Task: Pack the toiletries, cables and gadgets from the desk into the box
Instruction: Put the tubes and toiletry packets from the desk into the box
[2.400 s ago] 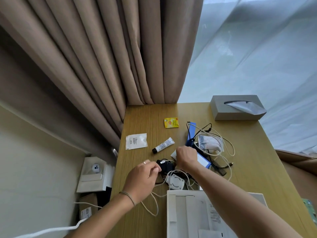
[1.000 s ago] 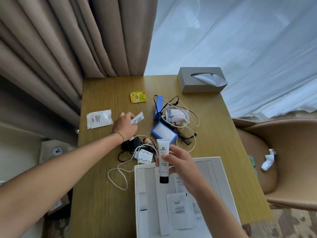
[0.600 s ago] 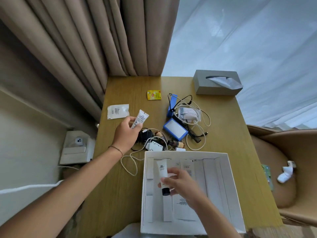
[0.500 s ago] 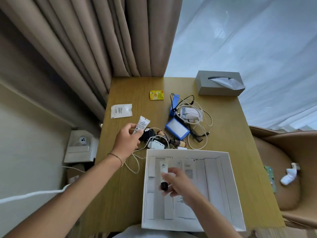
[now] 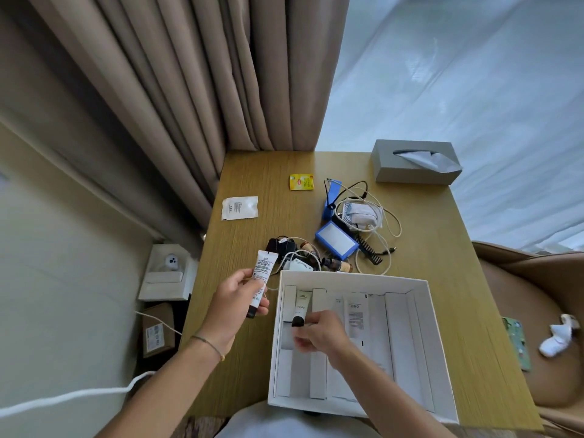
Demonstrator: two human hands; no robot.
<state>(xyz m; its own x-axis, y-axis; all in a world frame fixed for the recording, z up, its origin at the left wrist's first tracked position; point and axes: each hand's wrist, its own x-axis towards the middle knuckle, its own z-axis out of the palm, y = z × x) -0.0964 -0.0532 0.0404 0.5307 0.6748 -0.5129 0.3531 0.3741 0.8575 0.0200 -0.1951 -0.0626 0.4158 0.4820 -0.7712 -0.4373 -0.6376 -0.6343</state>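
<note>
An open white box with dividers sits at the desk's near edge. My right hand is inside it, fingers on the black cap of a white tube lying in a left slot. My left hand hovers just left of the box, shut on a smaller white tube with a dark cap. Beyond the box lie a tangle of white cables, a black charger, a white adapter, small brown bottles, a blue-framed box and a black comb.
A white sachet and a yellow packet lie further back on the wooden desk. A grey tissue box stands at the far right corner. Curtains hang behind; a tan chair is at the right.
My right hand carried the larger tube from above the desk down into the box's left slot. My left hand lifted the small tube off the desk and brought it toward the box.
</note>
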